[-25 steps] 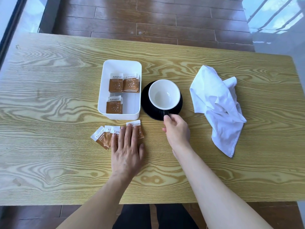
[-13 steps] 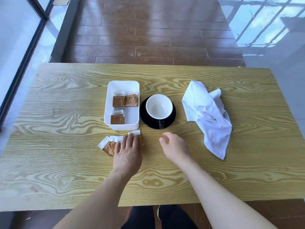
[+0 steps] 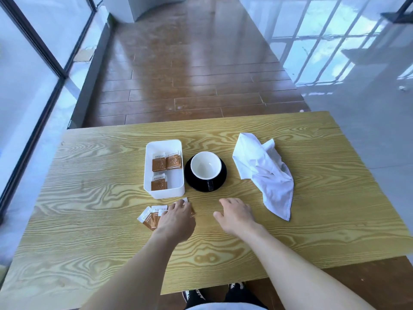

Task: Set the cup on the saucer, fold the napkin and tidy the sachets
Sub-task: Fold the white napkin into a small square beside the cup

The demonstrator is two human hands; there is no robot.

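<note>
Wood surface (image 3: 89,198): cup (image 3: 205,167) seated on saucer (image 3: 191,181), napkin (image 3: 266,173) crumpled right, left hand (image 3: 176,220) fingers (image 3: 181,205) together, flat on loose sachets (image 3: 148,218) near tray (image 3: 164,143), likely pinning for pickup; right hand (image 3: 237,214) relaxed, empty.

This looks like a café-style sitting corner: a wood-grain table (image 3: 89,198) laid with a white cup (image 3: 205,167) on a black saucer (image 3: 195,185), a tray (image 3: 167,193) of sachets (image 3: 159,164) and a cloth napkin (image 3: 266,171), beside tall dark-framed windows (image 3: 26,86), brown plank flooring (image 3: 190,86) and glossy white tiles (image 3: 357,119).
</note>
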